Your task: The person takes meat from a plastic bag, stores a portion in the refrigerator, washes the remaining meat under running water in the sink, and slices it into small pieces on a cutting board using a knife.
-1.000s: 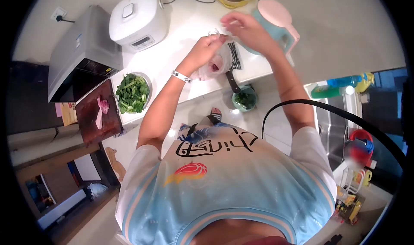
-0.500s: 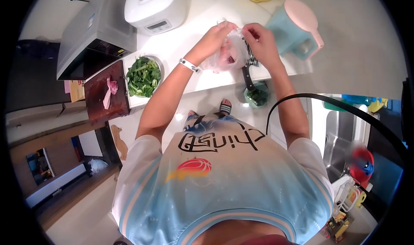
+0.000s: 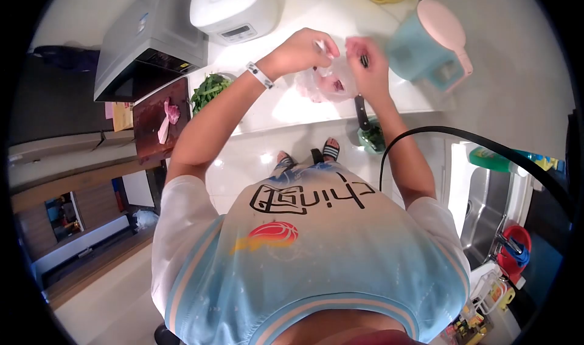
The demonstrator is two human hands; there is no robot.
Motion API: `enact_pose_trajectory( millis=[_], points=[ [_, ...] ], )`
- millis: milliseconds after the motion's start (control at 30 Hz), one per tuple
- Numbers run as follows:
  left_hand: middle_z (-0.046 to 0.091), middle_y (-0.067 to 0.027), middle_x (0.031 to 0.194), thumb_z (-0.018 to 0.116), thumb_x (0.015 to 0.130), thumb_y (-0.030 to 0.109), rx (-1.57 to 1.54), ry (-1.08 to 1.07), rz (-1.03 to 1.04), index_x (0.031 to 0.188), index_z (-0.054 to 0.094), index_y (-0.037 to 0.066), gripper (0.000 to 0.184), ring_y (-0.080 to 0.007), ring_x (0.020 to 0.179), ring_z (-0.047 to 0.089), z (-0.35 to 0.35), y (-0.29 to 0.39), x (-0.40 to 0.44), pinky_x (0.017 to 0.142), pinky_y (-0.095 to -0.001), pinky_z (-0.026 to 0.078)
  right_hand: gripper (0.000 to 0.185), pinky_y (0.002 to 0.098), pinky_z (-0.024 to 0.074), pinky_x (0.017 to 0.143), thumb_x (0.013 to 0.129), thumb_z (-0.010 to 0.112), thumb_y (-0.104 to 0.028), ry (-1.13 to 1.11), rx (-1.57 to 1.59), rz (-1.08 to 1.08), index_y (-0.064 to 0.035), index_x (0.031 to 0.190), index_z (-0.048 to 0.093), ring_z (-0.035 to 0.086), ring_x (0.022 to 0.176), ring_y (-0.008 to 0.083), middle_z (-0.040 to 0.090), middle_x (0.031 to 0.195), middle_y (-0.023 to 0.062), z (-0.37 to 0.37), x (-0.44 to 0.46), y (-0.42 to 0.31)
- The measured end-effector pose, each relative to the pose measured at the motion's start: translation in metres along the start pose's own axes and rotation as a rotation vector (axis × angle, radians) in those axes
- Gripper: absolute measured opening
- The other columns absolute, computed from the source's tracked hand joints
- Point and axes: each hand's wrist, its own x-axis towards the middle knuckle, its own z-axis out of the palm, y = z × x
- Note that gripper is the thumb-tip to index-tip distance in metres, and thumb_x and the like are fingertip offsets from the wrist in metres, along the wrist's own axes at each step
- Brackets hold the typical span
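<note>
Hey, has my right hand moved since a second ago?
Yes. Judged against the blue pitcher, your right hand has come back toward your body, closer to the knife handle.

Whitish bag (image 3: 338, 85), pink-lidded teal jug (image 3: 418, 48)

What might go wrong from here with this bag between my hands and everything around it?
The knife handle juts past the counter edge near your right hand, so your arm might catch it and knock it down. The pitcher stands to that hand's right; a wide sweep could bump it. The see-through bag might tear or tip, spilling its reddish contents.
</note>
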Motion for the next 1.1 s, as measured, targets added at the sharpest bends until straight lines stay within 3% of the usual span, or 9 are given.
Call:
enact_pose_trajectory(
  millis=[133, 233, 333, 433, 533, 633, 767, 967, 1100],
  points=[
    [0.062, -0.0052, 0.093, 0.064, 0.070, -0.001, 0.705, 0.122, 0.582, 0.094, 0.063, 0.006, 0.025, -0.0205, 0.086, 0.058, 0.008, -0.004, -0.004, 0.067, -0.0300, 0.052, 0.024, 0.0266, 0.0479, 0.077, 0.095, 0.050, -0.014, -0.477, 0.361, 0.309, 0.0001, 0.108, 0.065, 0.060, 0.084, 0.0134, 0.067, 0.092, 0.0054, -0.003, 0.028, 0.017],
    [0.057, -0.0042, 0.101, 0.063, 0.070, -0.001, 0.961, 0.050, 0.563, 0.096, 0.058, 0.007, 0.027, -0.0241, 0.095, 0.055, 0.008, 0.023, -0.019, 0.071, -0.0309, 0.053, 0.027, 0.0226, 0.0423, 0.070, 0.091, 0.046, -0.010, -0.677, 0.456, 0.513, 0.0006, 0.109, 0.063, 0.053, 0.078, 0.0080, 0.061, 0.086, -0.0001, -0.007, 0.035, 0.014],
    [0.055, -0.0031, 0.098, 0.067, 0.070, 0.009, 1.096, 0.119, 0.749, 0.098, 0.057, 0.008, 0.030, -0.0250, 0.092, 0.055, 0.010, 0.004, -0.013, 0.073, -0.0343, 0.053, 0.027, 0.0217, 0.0400, 0.067, 0.091, 0.046, -0.011, -0.873, 0.470, 0.533, -0.0007, 0.110, 0.063, 0.051, 0.076, 0.0065, 0.060, 0.086, -0.0013, -0.013, 0.050, 0.023],
    [0.055, -0.0047, 0.103, 0.063, 0.070, 0.002, 1.031, 0.179, 0.800, 0.101, 0.056, 0.008, 0.033, -0.0244, 0.092, 0.054, 0.009, -0.003, -0.007, 0.075, -0.0318, 0.053, 0.025, 0.0206, 0.0402, 0.068, 0.091, 0.047, -0.010, -0.794, 0.739, 0.697, -0.0003, 0.108, 0.063, 0.052, 0.077, 0.0057, 0.060, 0.088, -0.0009, -0.009, 0.051, 0.038],
    [0.055, -0.0068, 0.100, 0.066, 0.071, 0.006, 0.829, 0.239, 0.638, 0.097, 0.058, 0.008, 0.028, -0.0266, 0.090, 0.053, 0.008, 0.001, -0.007, 0.074, -0.0351, 0.051, 0.015, 0.0207, 0.0419, 0.064, 0.089, 0.055, -0.007, -0.687, 0.750, 0.686, -0.0005, 0.100, 0.064, 0.054, 0.074, 0.0058, 0.061, 0.086, 0.0002, -0.009, 0.051, 0.047],
    [0.058, -0.0084, 0.094, 0.073, 0.074, 0.007, 0.861, 0.425, 0.671, 0.086, 0.060, 0.006, 0.018, -0.0281, 0.088, 0.056, 0.007, -0.004, -0.008, 0.071, -0.0365, 0.050, 0.011, 0.0218, 0.0431, 0.059, 0.088, 0.059, -0.007, -0.585, 0.653, 0.631, -0.0001, 0.096, 0.064, 0.055, 0.071, 0.0065, 0.061, 0.082, 0.0010, -0.014, 0.049, 0.041],
    [0.064, -0.0102, 0.081, 0.070, 0.084, 0.012, 0.615, 0.486, 0.321, 0.087, 0.064, 0.003, 0.012, -0.0247, 0.070, 0.063, 0.013, -0.010, -0.021, 0.067, -0.0323, 0.052, 0.016, 0.0231, 0.0438, 0.057, 0.084, 0.065, -0.012, -0.445, 0.385, 0.465, 0.0026, 0.091, 0.064, 0.055, 0.066, 0.0065, 0.060, 0.072, -0.0004, -0.014, 0.046, 0.038],
    [0.067, -0.0079, 0.071, 0.067, 0.082, 0.013, 0.299, 0.563, -0.023, 0.090, 0.067, -0.001, 0.016, -0.0123, 0.065, 0.061, 0.019, -0.030, -0.033, 0.063, -0.0264, 0.049, 0.018, 0.0394, 0.0498, 0.065, 0.080, 0.063, -0.015, -0.144, -0.323, 0.136, -0.0004, 0.088, 0.060, 0.064, 0.069, 0.0315, 0.064, 0.074, 0.0156, -0.013, 0.041, 0.042],
    [0.067, -0.0058, 0.069, 0.067, 0.081, 0.012, 0.250, 0.636, -0.199, 0.085, 0.070, -0.002, 0.015, -0.0078, 0.063, 0.059, 0.018, -0.072, -0.058, 0.060, -0.0246, 0.047, 0.017, 0.0455, 0.0491, 0.067, 0.080, 0.063, -0.016, -0.111, -0.571, 0.134, -0.0014, 0.087, 0.057, 0.062, 0.074, 0.0402, 0.063, 0.077, 0.0207, -0.033, 0.021, 0.057]
  ],
)
